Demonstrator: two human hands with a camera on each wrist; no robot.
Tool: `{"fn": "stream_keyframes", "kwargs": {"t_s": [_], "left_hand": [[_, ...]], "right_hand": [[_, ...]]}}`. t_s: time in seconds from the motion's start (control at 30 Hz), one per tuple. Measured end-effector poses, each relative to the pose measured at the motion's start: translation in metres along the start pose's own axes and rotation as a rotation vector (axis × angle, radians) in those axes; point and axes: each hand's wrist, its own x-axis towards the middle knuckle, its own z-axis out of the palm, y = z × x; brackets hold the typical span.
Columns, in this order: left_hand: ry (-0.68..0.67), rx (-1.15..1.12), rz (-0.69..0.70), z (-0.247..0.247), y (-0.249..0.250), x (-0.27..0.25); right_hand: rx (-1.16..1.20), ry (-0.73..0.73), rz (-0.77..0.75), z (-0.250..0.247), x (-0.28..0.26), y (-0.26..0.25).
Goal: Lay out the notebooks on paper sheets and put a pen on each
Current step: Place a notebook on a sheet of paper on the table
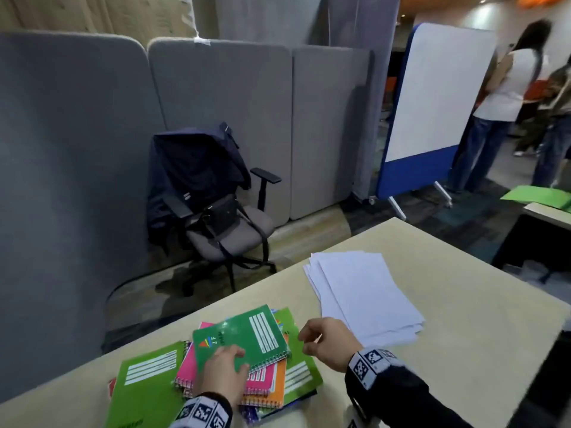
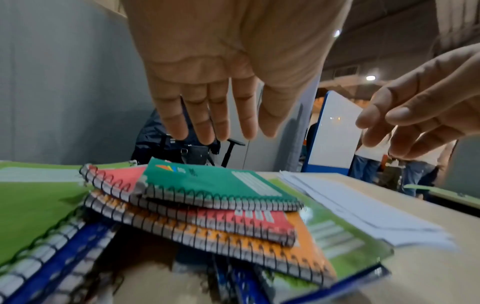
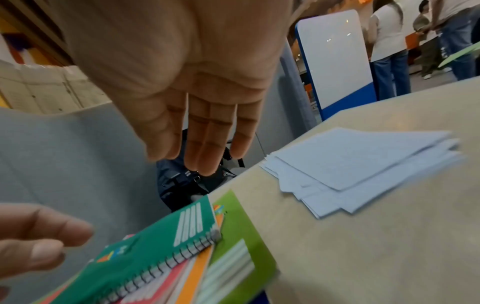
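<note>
1. The step in hand looks like picking the top notebook off the pile; the left hand hangs over the dark green notebook with fingers straight and spread, holding nothing; whether the fingertips touch the cover I cannot tell, though the left wrist view shows a gap beneath them.
2. To do it well, I judge: take only the top book by its free edge, away from the wire spiral, since the spirals of the pink notebook and orange notebook below could catch and drag the pile; steady the rest with the other hand.
3. The right hand hovers just right of the pile, fingers loosely curled, empty; it sits between the notebooks and the paper sheets.
4. The sheets lie stacked and slightly fanned on the desk, farther off to the right, none spread out yet; a sheet probably needs laying first.
5. A large light green notebook lies left of the pile; no pen shows in any view.
</note>
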Motion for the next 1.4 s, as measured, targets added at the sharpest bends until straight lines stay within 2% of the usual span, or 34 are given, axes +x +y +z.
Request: {"fn": "stream_keyframes", "kwargs": {"t_s": [0.27,0.47,0.6,0.73,0.83,0.9,0.93,1.0,1.03,1.07,1.13,1.17,1.2,1.23,1.27,1.33,1.4], "left_hand": [[-0.224,0.376,-0.008,0.047,-0.01,0.022],[-0.147,0.518,0.053,0.058,0.0,0.045],[-0.218,0.535,0.137,0.066,0.01,0.055],[-0.105,0.497,0.176,0.056,0.018,0.059],[-0.067,0.49,0.142,0.045,0.022,0.042],[-0.141,0.396,0.101,0.046,0.014,0.029],[-0.137,0.475,0.143,0.053,0.005,0.023],[-0.326,0.518,0.078,0.067,-0.005,0.01],[-0.359,0.448,-0.004,0.073,-0.012,0.002],[-0.356,0.454,0.004,0.085,-0.023,-0.004],[-0.414,0.586,0.124,0.101,-0.032,-0.02],[-0.425,0.446,0.08,0.107,-0.028,-0.029],[-0.465,0.401,0.018,0.111,-0.024,-0.039],[-0.542,0.478,0.021,0.12,-0.028,-0.048],[-0.497,0.526,0.015,0.136,-0.033,-0.057],[-0.499,0.682,0.092,0.166,-0.022,-0.078],[-0.509,0.805,0.31,0.181,-0.016,-0.1]], "right_hand": [[-0.026,-0.078,0.084,0.028,-0.002,0.057],[-0.054,-0.109,0.171,0.035,0.014,0.093],[-0.111,-0.057,0.297,0.026,0.034,0.115],[-0.171,-0.012,0.338,0.002,0.056,0.133],[-0.253,0.014,0.355,-0.014,0.071,0.146],[-0.295,0.012,0.371,-0.018,0.079,0.156],[-0.318,-0.003,0.375,-0.02,0.081,0.161],[-0.376,-0.077,0.392,-0.022,0.082,0.172],[-0.399,-0.114,0.394,-0.021,0.081,0.177],[-0.413,-0.137,0.392,-0.021,0.08,0.182],[-0.444,-0.14,0.357,-0.022,0.076,0.189],[-0.461,-0.135,0.332,-0.023,0.073,0.19],[-0.477,-0.131,0.305,-0.025,0.07,0.191],[-0.499,-0.131,0.284,-0.026,0.067,0.191],[-0.522,-0.133,0.271,-0.027,0.065,0.19],[-0.555,-0.121,0.254,-0.029,0.059,0.189],[-0.573,-0.119,0.241,-0.032,0.053,0.19]]}}
